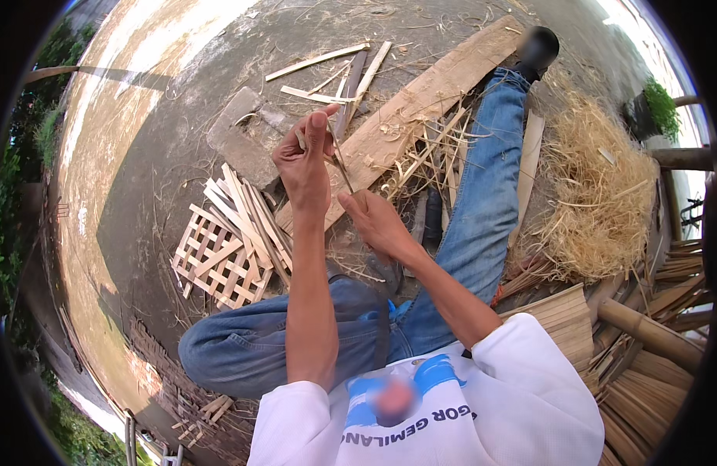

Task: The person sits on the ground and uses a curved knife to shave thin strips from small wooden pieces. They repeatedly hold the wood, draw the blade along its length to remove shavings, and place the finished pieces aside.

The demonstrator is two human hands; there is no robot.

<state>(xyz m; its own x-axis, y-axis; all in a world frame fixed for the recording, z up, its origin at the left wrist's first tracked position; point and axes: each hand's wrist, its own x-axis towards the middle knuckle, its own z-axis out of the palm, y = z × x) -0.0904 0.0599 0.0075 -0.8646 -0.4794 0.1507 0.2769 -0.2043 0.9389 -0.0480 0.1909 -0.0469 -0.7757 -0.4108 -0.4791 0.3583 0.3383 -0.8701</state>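
Observation:
My left hand point(305, 167) is raised above a wooden plank, its fingers curled in a pinch. A small pale piece, which looks like a thin bamboo strip point(300, 140), shows between them; most of it is hidden. Lower and to the right, my right hand point(374, 221) is closed around the near end of a knife point(342, 165). Its narrow, dark blade slants up to the fingers of my left hand. The handle is covered by my grip. Beneath both hands lies the long plank point(420, 97), with curled shavings on it.
A flat stone block point(246, 132) lies left of the plank, near a woven bamboo lattice point(211, 260) and a pile of split strips point(246, 210). Loose slats point(319, 62) lie beyond. My outstretched leg point(486, 171) borders a heap of fine shavings point(595, 179). Bamboo poles point(653, 334) stand at right.

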